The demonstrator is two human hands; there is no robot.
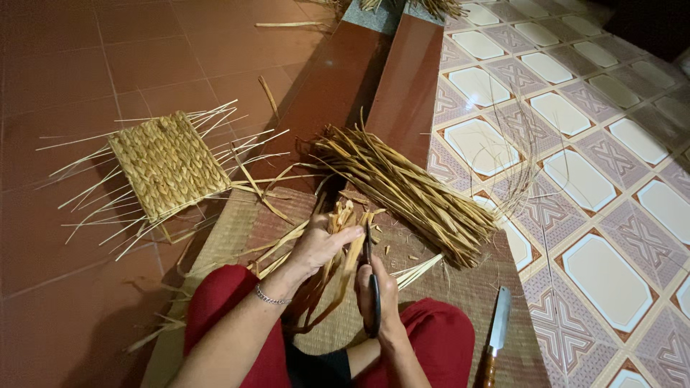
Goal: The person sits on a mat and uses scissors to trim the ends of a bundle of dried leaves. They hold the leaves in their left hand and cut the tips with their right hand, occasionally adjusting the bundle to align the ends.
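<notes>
Red-trousered knees frame the work: the left hand grasps a bunch of dried straw strips, while the right hand is clenched round black scissors, blades up against the strips, on the woven mat. Trimming the ends looks to be the step in hand; a clean cut would call for the strips held taut. Beyond the scissors lies a loose straw bundle; right of them a knife; far left, a half-woven square panel on the floor tiles
</notes>
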